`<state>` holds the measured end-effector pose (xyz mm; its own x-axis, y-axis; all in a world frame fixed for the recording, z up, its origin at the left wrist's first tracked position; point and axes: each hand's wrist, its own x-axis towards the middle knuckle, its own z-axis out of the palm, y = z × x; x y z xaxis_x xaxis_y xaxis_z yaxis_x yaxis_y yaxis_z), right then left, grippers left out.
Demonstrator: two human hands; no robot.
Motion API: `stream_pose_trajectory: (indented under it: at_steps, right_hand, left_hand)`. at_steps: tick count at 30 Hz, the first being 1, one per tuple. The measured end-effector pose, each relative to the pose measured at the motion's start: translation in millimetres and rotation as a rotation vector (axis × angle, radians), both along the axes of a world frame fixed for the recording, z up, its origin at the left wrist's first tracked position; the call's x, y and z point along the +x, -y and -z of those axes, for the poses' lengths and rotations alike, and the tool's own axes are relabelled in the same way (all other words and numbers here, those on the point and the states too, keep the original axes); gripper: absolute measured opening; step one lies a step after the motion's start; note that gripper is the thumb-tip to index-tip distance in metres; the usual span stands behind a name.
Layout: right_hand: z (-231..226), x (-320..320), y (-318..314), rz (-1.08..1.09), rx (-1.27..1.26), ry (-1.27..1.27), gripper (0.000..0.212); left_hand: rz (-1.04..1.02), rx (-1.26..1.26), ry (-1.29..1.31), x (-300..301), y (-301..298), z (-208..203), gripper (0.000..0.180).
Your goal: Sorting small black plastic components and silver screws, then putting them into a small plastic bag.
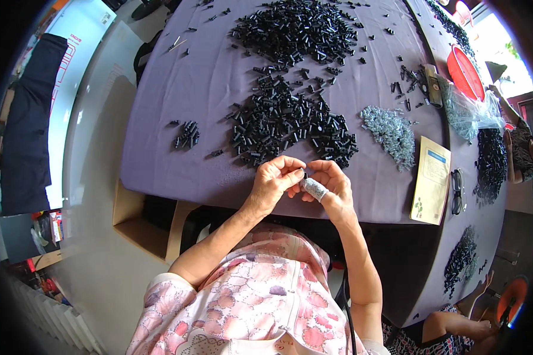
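My left hand (270, 184) and my right hand (336, 190) meet at the table's near edge, fingertips pinched together around a small black part (304, 174). The fingers mostly cover it. A greyish wrap (314, 189) covers my right thumb. Just beyond my hands lies a heap of short black cylindrical pieces (278, 121), with a larger black heap (296, 32) farther back. A small separate cluster of black pieces (187, 135) sits to the left. To the right is a pile of small clear pieces (391, 133).
Right of the clear pile lie a yellow booklet (430, 183) and black-framed glasses (457, 192). Farther right are a red basket (465, 73), a clear plastic bag (485, 112) and more black pieces (491, 163). Other people sit along the right side. A cardboard box (139, 236) stands below the table's left corner.
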<state>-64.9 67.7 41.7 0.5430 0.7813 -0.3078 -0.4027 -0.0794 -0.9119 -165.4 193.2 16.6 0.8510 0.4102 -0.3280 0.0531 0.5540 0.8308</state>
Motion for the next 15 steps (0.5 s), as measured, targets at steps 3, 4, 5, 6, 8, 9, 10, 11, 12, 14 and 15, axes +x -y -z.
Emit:
stream_pose_trajectory:
  at_steps: [3,4,5,6,8,9,10,11,12,14,15]
  right_hand:
    - [2.8,-0.3,1.5,0.003,0.0,-0.012,0.032]
    - [3.3,-0.2,2.2,0.004,-0.001,-0.011,0.032]
    - [3.8,0.1,2.9,0.007,0.004,-0.012,0.031]
    - [4.6,-0.2,2.9,0.007,0.01,-0.014,0.03]
    - [4.3,-0.6,2.3,-0.004,0.005,-0.012,0.028]
    - [3.7,-0.2,2.8,-0.01,-0.002,-0.005,0.027]
    - [3.6,0.0,3.3,-0.009,-0.003,-0.004,0.027]
    - [3.6,0.1,3.6,-0.008,0.0,-0.003,0.025]
    - [4.0,0.0,3.6,-0.009,0.005,-0.004,0.024]
    - [4.4,0.1,3.6,-0.008,0.0,-0.004,0.024]
    - [4.4,0.0,3.6,-0.007,-0.005,-0.004,0.024]
  left_hand:
    - [-0.006,-0.012,0.0,1.3,-0.1,2.4,0.012]
    - [-0.013,-0.027,0.007,2.2,0.4,2.8,0.012]
    - [-0.012,-0.028,0.008,3.1,0.8,3.3,0.012]
    - [-0.018,-0.021,0.01,3.2,1.0,4.1,0.012]
    - [-0.024,-0.014,0.01,2.8,1.3,4.7,0.013]
    - [-0.037,-0.025,0.008,3.6,2.0,4.7,0.014]
    - [-0.049,-0.037,0.005,4.1,2.5,4.6,0.014]
    - [-0.048,-0.037,0.006,4.6,3.1,4.6,0.014]
    - [-0.048,-0.029,0.021,4.3,3.3,4.9,0.014]
    - [-0.048,-0.02,0.035,4.3,3.3,5.4,0.015]
    - [-0.05,-0.008,0.033,4.6,3.1,5.4,0.015]
